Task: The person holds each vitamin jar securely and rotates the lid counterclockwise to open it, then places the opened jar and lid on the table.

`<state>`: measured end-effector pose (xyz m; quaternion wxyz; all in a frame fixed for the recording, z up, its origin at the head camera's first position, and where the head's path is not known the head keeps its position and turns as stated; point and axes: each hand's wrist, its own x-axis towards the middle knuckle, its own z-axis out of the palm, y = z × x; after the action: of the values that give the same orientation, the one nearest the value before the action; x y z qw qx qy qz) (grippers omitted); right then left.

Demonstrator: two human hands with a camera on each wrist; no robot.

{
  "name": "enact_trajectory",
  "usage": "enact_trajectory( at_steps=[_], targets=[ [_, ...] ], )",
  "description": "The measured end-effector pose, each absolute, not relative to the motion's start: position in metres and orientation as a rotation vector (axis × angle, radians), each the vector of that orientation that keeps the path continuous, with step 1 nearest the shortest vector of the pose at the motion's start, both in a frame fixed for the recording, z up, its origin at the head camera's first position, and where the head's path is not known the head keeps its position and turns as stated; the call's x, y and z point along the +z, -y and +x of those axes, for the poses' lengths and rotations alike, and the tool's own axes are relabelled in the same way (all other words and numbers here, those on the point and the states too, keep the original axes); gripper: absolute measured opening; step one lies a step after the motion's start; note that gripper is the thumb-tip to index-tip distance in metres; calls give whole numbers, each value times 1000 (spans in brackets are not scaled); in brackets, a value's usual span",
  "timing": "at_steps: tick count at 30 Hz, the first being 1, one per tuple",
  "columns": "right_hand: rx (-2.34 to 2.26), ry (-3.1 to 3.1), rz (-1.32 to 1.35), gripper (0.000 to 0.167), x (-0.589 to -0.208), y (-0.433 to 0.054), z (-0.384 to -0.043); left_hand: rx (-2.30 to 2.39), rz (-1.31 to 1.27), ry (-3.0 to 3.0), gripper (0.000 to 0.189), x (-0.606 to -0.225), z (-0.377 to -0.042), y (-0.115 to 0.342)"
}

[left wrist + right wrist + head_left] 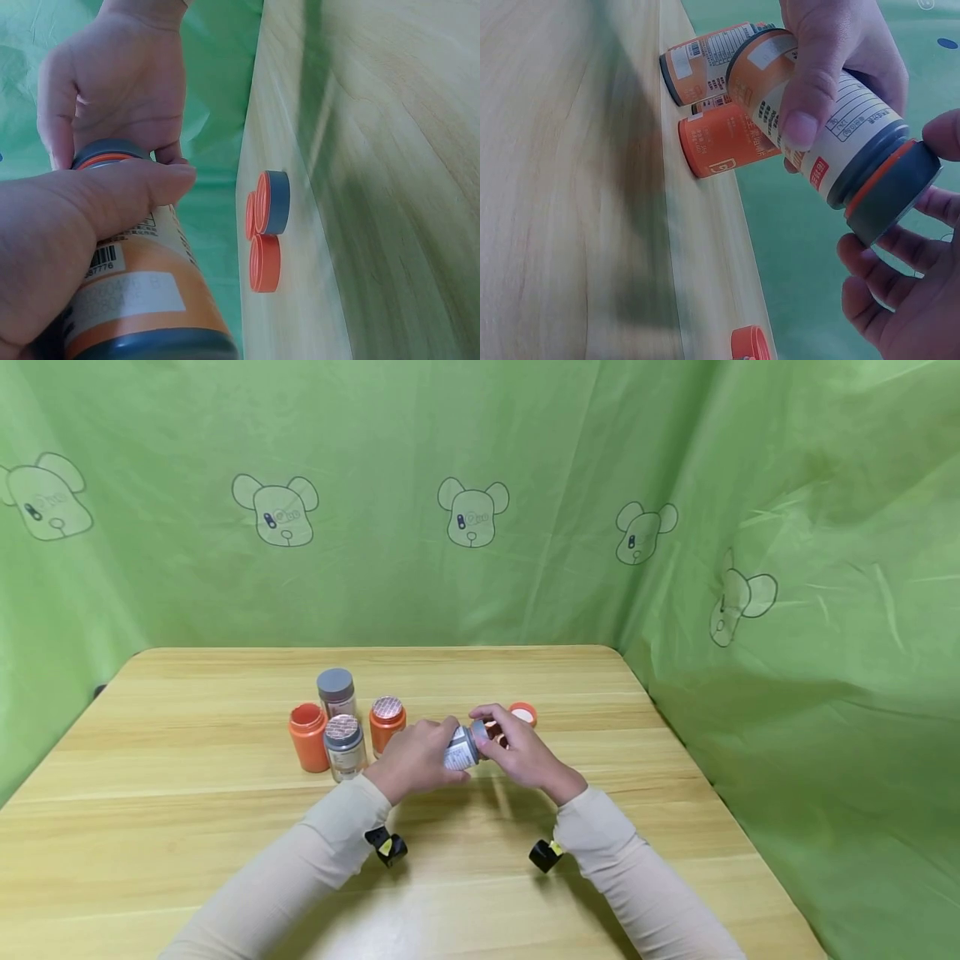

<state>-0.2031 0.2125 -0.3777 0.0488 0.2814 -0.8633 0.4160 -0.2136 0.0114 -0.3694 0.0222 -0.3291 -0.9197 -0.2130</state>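
Observation:
My left hand (420, 756) grips a jar (825, 127) with an orange and white label, its thumb laid along the side. The jar is tilted, its top toward my right hand (525, 752). A dark grey lid (896, 191) with an orange inner edge is at the jar's mouth. The right thumb and fingers hold the lid by its rim. In the left wrist view the right hand covers most of the far side of this lid.
Left of the hands stand an open orange jar (309, 747), a grey-capped jar (336, 689), a foil-topped grey jar (345, 752) and a foil-topped orange jar (387, 727). Beyond the right hand lie a grey lid (276, 202) and an orange lid (266, 262), with another orange lid behind.

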Motion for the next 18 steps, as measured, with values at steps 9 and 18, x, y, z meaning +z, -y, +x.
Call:
enact_trajectory(
  at_steps=[9, 18],
  targets=[
    [1253, 2644, 785, 33, -378, -211, -203, -664, -1021, 2848, 62, -368, -213, -13],
    [1275, 2606, 859, 33, -378, -214, -202, -654, -1018, 2853, 62, -369, -213, -13]
  ],
)
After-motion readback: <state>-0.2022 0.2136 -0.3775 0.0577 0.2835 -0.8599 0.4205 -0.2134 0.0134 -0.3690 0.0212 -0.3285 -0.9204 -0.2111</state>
